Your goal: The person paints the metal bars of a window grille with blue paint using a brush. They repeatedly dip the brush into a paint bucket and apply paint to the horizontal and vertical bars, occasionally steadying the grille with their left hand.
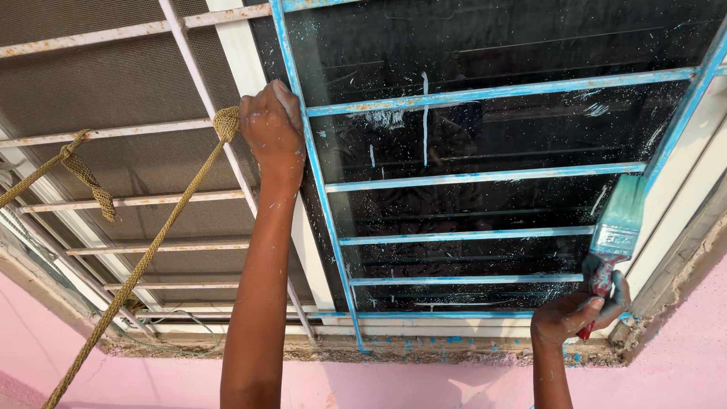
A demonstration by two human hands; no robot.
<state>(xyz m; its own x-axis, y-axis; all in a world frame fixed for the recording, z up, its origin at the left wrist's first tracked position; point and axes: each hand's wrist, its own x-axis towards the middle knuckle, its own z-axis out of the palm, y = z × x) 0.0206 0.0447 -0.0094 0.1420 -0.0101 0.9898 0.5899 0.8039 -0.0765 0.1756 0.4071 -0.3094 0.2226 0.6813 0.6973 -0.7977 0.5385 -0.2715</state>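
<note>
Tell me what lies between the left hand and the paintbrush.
Head view: blue-painted horizontal grille bars over dark, paint-spattered glass span from left hand to paintbrush.

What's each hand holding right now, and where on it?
The right hand grips a paintbrush by its red handle, bristles up. The left hand clasps an upright bar of the window grille.

the left arm is raised nearly straight up, forearm bare; the left hand (273, 129) is closed in a tight grip, knuckles turned toward the camera, skin flecked with pale specks. the right hand (579, 314) is held lower, fingers (619, 291) curled shut in a grasp and smeared blue, wrist bent upward.
</note>
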